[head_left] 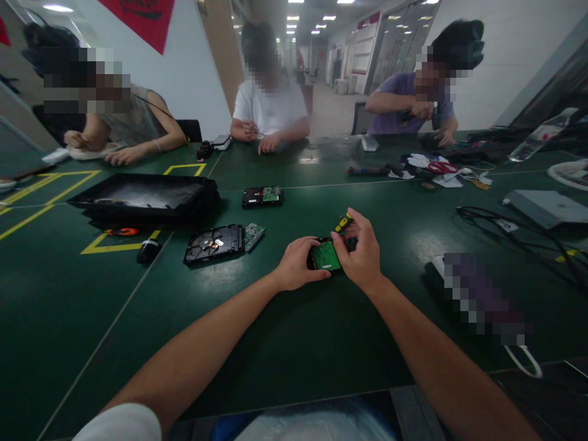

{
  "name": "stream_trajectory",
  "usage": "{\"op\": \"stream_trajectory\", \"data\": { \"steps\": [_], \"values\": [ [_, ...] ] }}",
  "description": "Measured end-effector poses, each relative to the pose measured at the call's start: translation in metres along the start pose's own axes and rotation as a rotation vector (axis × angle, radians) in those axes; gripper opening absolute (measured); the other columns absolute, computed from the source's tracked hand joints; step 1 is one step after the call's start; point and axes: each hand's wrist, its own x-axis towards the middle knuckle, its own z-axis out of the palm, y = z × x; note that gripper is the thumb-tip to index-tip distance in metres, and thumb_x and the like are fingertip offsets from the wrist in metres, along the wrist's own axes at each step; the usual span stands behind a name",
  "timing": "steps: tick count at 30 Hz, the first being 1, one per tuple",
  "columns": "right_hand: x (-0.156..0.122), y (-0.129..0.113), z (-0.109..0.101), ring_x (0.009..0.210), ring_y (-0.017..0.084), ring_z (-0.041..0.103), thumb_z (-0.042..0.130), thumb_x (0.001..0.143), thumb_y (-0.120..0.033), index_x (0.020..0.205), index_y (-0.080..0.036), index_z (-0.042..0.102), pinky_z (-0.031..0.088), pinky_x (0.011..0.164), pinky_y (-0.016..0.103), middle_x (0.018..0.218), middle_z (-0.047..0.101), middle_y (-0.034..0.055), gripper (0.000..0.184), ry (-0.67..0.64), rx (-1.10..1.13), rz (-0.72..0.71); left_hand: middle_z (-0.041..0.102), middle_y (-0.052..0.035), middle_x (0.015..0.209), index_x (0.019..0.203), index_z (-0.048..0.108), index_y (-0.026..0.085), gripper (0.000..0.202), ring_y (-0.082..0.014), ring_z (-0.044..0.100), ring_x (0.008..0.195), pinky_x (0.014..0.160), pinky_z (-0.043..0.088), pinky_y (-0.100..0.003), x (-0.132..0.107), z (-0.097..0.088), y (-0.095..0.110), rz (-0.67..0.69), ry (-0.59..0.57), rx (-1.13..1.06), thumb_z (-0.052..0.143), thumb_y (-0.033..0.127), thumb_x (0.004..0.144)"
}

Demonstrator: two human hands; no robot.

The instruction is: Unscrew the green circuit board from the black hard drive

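My left hand (296,263) is closed around the left side of a hard drive (326,257), its thumb along the near edge. The drive's green circuit board faces up. A screwdriver (342,223) with a short yellow-and-black handle is gripped in my right hand (362,254), at the drive's right side. My right fingers hide the lower part of the screwdriver, so I cannot tell whether its tip touches the drive. To the left lie an opened, larger hard drive (214,245) and a small loose circuit board (254,236).
Another hard drive (261,196) lies farther back. A black tray-like case (151,196) stands at left, near a small black object (148,251). On the right are a grey box (551,208), black cables (500,223) and a blurred-out pouch-like item (482,294). Three people sit across the table.
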Motion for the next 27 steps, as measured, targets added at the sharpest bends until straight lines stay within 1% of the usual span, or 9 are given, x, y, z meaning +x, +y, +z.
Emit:
{"op": "stream_trajectory", "data": {
  "steps": [3,6,8,11,13,18,23,25,27],
  "values": [
    [0.0001,0.0004,-0.0003,0.094,0.023,0.069,0.068,0.095,-0.031,0.153,-0.031,0.038,0.066,0.078,0.044,0.131,0.059,0.0113,0.065,0.000,0.008,-0.007,0.059,-0.0143,0.144,0.132,0.055,0.023,0.078,-0.0355,0.054,0.136,0.115,0.041,-0.054,-0.0002,-0.0001,0.0000,-0.004,0.001,-0.006,0.088,0.054,0.069],
    [-0.0001,0.0002,-0.0004,0.099,0.025,0.069,0.062,0.097,-0.029,0.156,-0.031,0.034,0.065,0.086,0.048,0.134,0.060,0.0119,0.066,-0.016,0.015,-0.008,0.059,-0.0140,0.145,0.132,0.055,0.024,0.077,-0.0361,0.053,0.137,0.115,0.040,-0.055,-0.0003,-0.0003,0.0005,-0.012,0.000,-0.017,0.088,0.055,0.069],
    [-0.0004,0.0003,-0.0002,0.100,0.025,0.069,0.061,0.098,-0.028,0.157,-0.031,0.033,0.065,0.087,0.049,0.135,0.060,0.0120,0.066,-0.014,0.013,-0.007,0.058,-0.0144,0.145,0.132,0.055,0.024,0.077,-0.0364,0.053,0.138,0.115,0.040,-0.056,-0.0003,-0.0007,0.0014,-0.016,-0.002,-0.019,0.088,0.055,0.070],
    [-0.0006,0.0013,-0.0002,0.096,0.025,0.069,0.066,0.096,-0.031,0.155,-0.032,0.036,0.066,0.080,0.046,0.135,0.058,0.0119,0.066,-0.005,0.004,-0.008,0.058,-0.0141,0.145,0.132,0.056,0.025,0.075,-0.0367,0.053,0.138,0.115,0.040,-0.056,-0.0002,-0.0013,0.0023,-0.017,-0.008,-0.014,0.088,0.053,0.070],
    [-0.0006,0.0019,-0.0004,0.097,0.025,0.069,0.069,0.094,-0.032,0.154,-0.032,0.038,0.067,0.078,0.046,0.136,0.057,0.0121,0.068,0.000,-0.004,-0.011,0.058,-0.0137,0.144,0.131,0.056,0.025,0.076,-0.0368,0.054,0.137,0.115,0.040,-0.056,0.0000,-0.0014,0.0022,-0.015,-0.008,-0.016,0.089,0.053,0.069],
    [0.0001,0.0006,-0.0009,0.104,0.026,0.069,0.062,0.098,-0.028,0.158,-0.032,0.032,0.065,0.088,0.049,0.137,0.058,0.0124,0.067,-0.034,0.016,0.005,0.058,-0.0135,0.145,0.132,0.056,0.024,0.077,-0.0371,0.053,0.138,0.115,0.040,-0.056,-0.0002,-0.0015,0.0010,-0.019,-0.011,-0.022,0.088,0.055,0.070],
    [0.0012,-0.0007,-0.0025,0.096,0.024,0.068,0.067,0.095,-0.030,0.155,-0.033,0.038,0.067,0.080,0.046,0.132,0.058,0.0111,0.066,-0.018,-0.023,-0.031,0.058,-0.0140,0.144,0.132,0.055,0.024,0.077,-0.0363,0.053,0.137,0.115,0.040,-0.055,0.0000,-0.0014,0.0013,-0.011,-0.011,-0.019,0.088,0.055,0.070],
    [0.0014,-0.0011,-0.0029,0.098,0.025,0.068,0.066,0.096,-0.030,0.155,-0.034,0.037,0.067,0.082,0.047,0.134,0.058,0.0113,0.067,-0.022,-0.030,-0.040,0.058,-0.0136,0.145,0.132,0.055,0.025,0.077,-0.0363,0.054,0.137,0.115,0.040,-0.056,0.0002,-0.0008,0.0010,-0.011,-0.007,-0.019,0.089,0.054,0.069],
    [0.0014,-0.0015,-0.0026,0.101,0.026,0.068,0.063,0.097,-0.029,0.157,-0.033,0.034,0.066,0.087,0.049,0.136,0.057,0.0119,0.067,-0.030,-0.026,-0.038,0.058,-0.0135,0.145,0.132,0.055,0.025,0.078,-0.0365,0.053,0.137,0.115,0.040,-0.056,0.0003,-0.0001,0.0003,-0.014,-0.003,-0.020,0.089,0.055,0.069]
  ]
}}
